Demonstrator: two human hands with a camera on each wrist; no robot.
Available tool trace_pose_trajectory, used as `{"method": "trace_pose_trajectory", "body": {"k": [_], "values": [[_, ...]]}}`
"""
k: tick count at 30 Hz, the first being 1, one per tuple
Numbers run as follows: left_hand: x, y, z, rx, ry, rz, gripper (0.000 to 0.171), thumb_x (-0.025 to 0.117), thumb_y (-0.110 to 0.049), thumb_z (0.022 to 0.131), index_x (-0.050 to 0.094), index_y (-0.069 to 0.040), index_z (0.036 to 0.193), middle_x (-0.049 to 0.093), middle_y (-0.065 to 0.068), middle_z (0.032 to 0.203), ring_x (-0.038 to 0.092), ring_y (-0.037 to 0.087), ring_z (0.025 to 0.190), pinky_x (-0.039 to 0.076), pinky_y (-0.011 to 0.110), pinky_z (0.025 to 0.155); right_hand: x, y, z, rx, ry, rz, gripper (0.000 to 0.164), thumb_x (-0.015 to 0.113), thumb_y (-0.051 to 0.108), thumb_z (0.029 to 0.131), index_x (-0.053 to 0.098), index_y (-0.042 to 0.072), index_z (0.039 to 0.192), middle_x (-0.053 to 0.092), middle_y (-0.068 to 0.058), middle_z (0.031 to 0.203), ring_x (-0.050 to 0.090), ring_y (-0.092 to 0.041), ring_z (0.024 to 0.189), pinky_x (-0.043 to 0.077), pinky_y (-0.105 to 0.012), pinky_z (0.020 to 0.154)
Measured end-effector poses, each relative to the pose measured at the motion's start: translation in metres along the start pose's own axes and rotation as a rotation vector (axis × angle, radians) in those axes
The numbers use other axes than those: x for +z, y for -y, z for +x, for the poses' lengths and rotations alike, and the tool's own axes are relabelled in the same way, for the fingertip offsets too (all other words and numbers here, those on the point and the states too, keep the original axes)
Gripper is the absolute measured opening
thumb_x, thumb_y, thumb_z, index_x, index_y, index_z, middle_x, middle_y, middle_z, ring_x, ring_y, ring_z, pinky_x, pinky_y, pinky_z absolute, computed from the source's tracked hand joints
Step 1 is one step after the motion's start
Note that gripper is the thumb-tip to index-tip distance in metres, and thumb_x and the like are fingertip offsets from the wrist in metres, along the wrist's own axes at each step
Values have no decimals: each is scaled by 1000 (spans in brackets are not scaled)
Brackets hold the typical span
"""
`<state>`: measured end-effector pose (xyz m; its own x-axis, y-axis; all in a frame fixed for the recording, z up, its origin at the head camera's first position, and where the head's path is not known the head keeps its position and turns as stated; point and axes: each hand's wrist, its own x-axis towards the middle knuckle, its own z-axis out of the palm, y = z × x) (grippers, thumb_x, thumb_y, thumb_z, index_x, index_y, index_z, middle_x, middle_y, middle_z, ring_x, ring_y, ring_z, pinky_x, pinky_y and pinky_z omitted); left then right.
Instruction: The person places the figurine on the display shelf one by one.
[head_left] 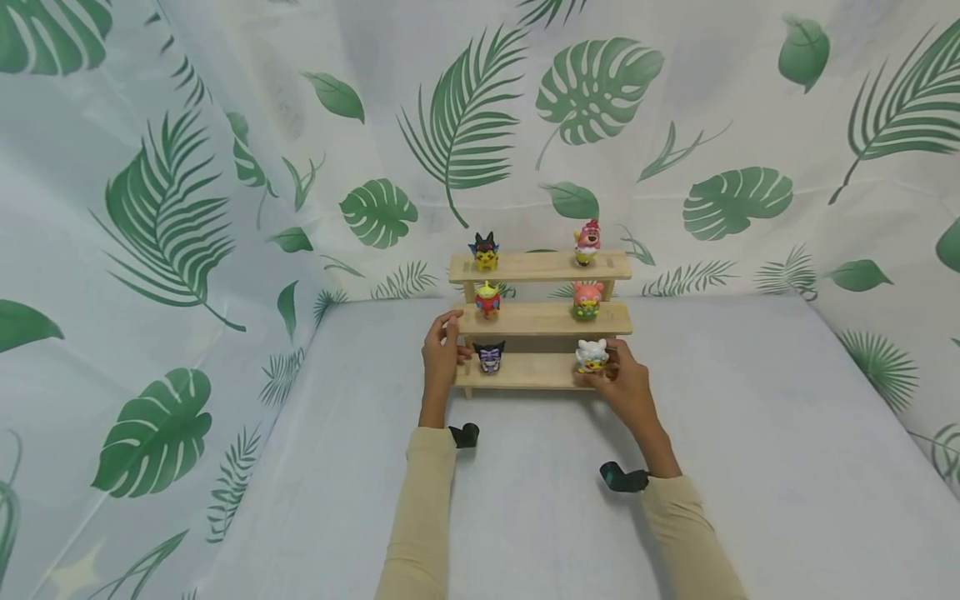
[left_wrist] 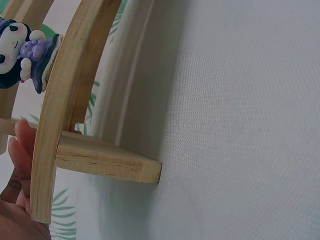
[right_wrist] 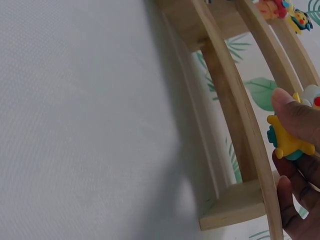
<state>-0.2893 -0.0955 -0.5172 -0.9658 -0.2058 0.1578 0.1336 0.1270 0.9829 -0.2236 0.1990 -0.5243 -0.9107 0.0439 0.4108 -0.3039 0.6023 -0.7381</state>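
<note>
A three-tier wooden display shelf point(head_left: 542, 318) holds small toy figurines in two columns. At its left end is my left hand point(head_left: 442, 350), its fingers against the ends of the middle and bottom boards; the left wrist view shows fingertips point(left_wrist: 24, 134) beside the bottom board. My right hand point(head_left: 626, 383) pinches a white-hooded figurine point(head_left: 592, 356) between thumb and fingers at the right of the bottom board. From the right wrist, its yellow and teal underside point(right_wrist: 292, 140) shows; whether it touches the board I cannot tell. A black-and-purple figurine point(head_left: 491, 357) stands at bottom left.
On the middle board stand a red-and-green figurine point(head_left: 487, 302) and a pink one point(head_left: 587, 301). Up top are a black-eared yellow figurine point(head_left: 485, 252) and a pink-hooded one point(head_left: 587, 243). A white cloth point(head_left: 525, 500) covers the table; a leaf-print curtain point(head_left: 480, 108) hangs behind.
</note>
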Motion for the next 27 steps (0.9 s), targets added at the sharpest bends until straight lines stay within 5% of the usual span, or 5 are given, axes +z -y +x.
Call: {"method": "trace_pose_trajectory", "body": {"k": [5, 9, 12, 19, 27], "values": [[-1, 1, 1, 4, 5, 9, 33, 46, -41, 103, 64, -23, 124, 66, 16, 99, 68, 33, 61, 52, 21, 46, 6, 1, 0, -2, -11, -11, 63, 87, 6, 71, 51, -3, 122, 68, -29, 107, 67, -33, 87, 49, -22, 61], [-5, -15, -4, -6, 43, -2, 36, 45, -33, 105, 61, -12, 130, 66, 23, 105, 67, 50, 71, 59, 46, 55, 9, 2, 0, 1, -8, -2, 64, 87, 6, 71, 50, -4, 122, 67, -30, 113, 68, -39, 101, 58, -45, 77], [-7, -30, -10, -12, 65, -12, 36, 44, -24, 106, 59, -5, 131, 65, 25, 106, 65, 55, 75, 57, 61, 63, 9, 1, 0, -1, -4, 8, 64, 87, 5, 71, 49, -4, 122, 65, -30, 115, 67, -42, 106, 56, -51, 84], [-7, -36, -12, -7, 72, 0, 35, 44, -23, 106, 58, -4, 131, 65, 25, 107, 64, 56, 76, 56, 63, 65, 12, 0, -1, 15, -9, 12, 63, 86, 6, 72, 48, -4, 121, 63, -30, 119, 64, -43, 112, 54, -50, 92], [-3, -4, 2, -21, 44, -16, 38, 46, -38, 104, 61, -16, 130, 66, 22, 107, 66, 52, 73, 59, 52, 58, 17, -3, -2, 32, -16, 5, 66, 86, 8, 73, 47, -5, 125, 60, -29, 123, 62, -42, 115, 53, -48, 97]]}}
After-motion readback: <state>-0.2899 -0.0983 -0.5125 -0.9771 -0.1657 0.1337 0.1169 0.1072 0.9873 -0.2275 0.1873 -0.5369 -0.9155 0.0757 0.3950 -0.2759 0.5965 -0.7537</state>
